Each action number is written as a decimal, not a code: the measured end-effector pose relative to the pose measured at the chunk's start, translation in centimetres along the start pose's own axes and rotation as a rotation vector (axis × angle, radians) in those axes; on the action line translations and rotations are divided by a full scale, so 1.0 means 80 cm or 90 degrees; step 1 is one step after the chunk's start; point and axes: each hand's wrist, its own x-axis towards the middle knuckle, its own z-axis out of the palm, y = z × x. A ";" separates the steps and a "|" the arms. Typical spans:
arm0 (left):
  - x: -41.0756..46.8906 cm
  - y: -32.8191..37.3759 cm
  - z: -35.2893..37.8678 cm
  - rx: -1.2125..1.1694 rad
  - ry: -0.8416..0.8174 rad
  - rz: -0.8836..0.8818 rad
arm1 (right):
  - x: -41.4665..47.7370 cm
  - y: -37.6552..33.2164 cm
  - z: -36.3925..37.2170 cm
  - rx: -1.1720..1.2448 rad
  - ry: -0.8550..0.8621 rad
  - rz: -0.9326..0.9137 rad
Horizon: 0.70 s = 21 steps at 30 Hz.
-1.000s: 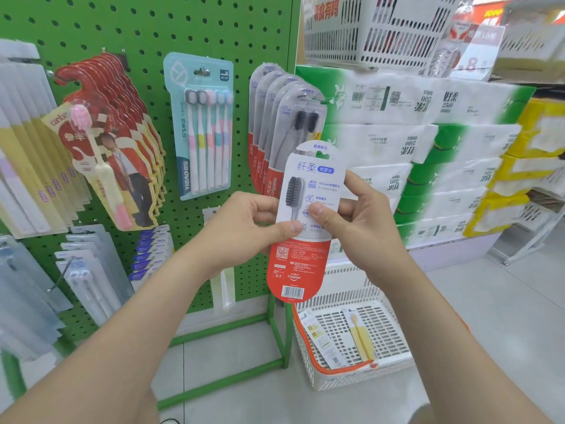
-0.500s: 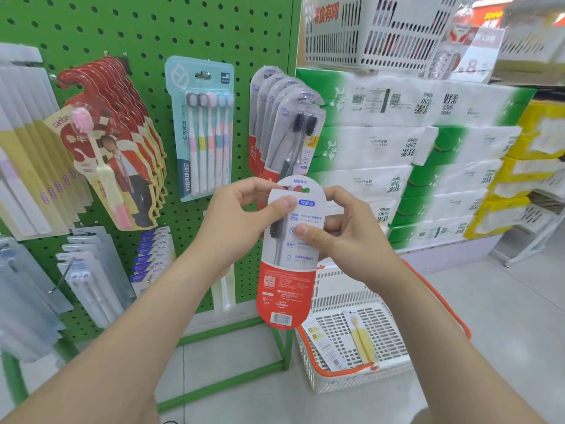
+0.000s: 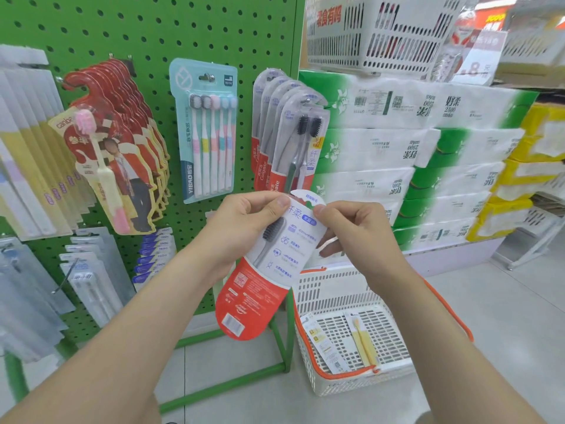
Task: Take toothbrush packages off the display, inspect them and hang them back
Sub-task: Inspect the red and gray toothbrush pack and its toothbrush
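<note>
A red and white toothbrush package (image 3: 269,264) with a black-bristled brush hangs tilted in front of the green pegboard (image 3: 153,32), back side toward me. My left hand (image 3: 244,228) grips its upper left edge, thumb on the top. My right hand (image 3: 351,231) pinches the top right corner, its other fingers spread behind the card. Above it a row of like packages (image 3: 290,133) hangs on a hook. A blue multi-brush pack (image 3: 208,130) and red child-brush packs (image 3: 116,154) hang further left.
A white basket with orange handles (image 3: 351,301) stands on the floor at lower right, holding a yellow toothbrush pack (image 3: 363,341). Stacked tissue packs (image 3: 412,154) fill the shelf to the right. Grey and yellow packs (image 3: 27,154) hang at far left.
The package has come down and tilted, its bottom swinging left. Both hands slid up from its middle to its top edge.
</note>
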 end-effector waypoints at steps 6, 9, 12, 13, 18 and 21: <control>0.001 0.002 -0.005 -0.020 -0.009 -0.015 | -0.003 -0.001 0.003 0.019 0.008 -0.006; 0.000 0.006 -0.010 0.039 -0.047 -0.010 | -0.001 0.000 0.003 0.037 0.090 -0.028; 0.001 0.006 -0.019 0.090 -0.085 -0.039 | 0.002 0.000 0.001 0.057 0.186 -0.037; 0.000 0.005 -0.021 0.113 -0.097 -0.054 | 0.003 -0.001 0.000 0.068 0.216 -0.038; -0.003 0.002 -0.024 0.148 -0.141 -0.065 | 0.005 -0.002 -0.004 0.138 0.289 0.015; -0.003 0.007 -0.022 0.111 -0.113 -0.043 | 0.007 -0.006 -0.005 0.201 0.268 0.056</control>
